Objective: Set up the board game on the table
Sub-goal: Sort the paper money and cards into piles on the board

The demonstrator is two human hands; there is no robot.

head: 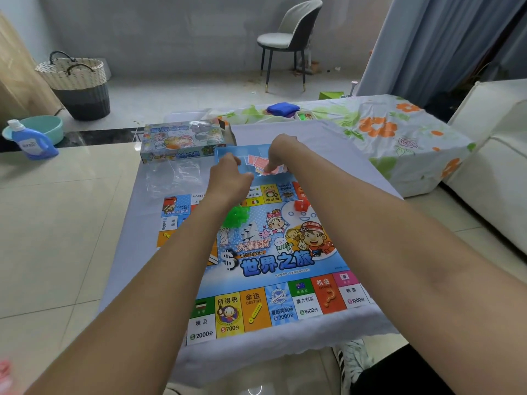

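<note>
Table (285, 349): game board (265, 260) long axis toward box (182, 141).

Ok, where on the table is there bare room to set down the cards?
Bare cloth lies right of the game board, out to the table edge, and a strip behind the blue tray. Crowded: the far left, with the game box and clear wrapper, and the tray, where both hands work the pink cards.

You have one wide-angle view from your head, facing forward and down, close over the table (285, 349), with the room's floor and far wall beyond
</note>
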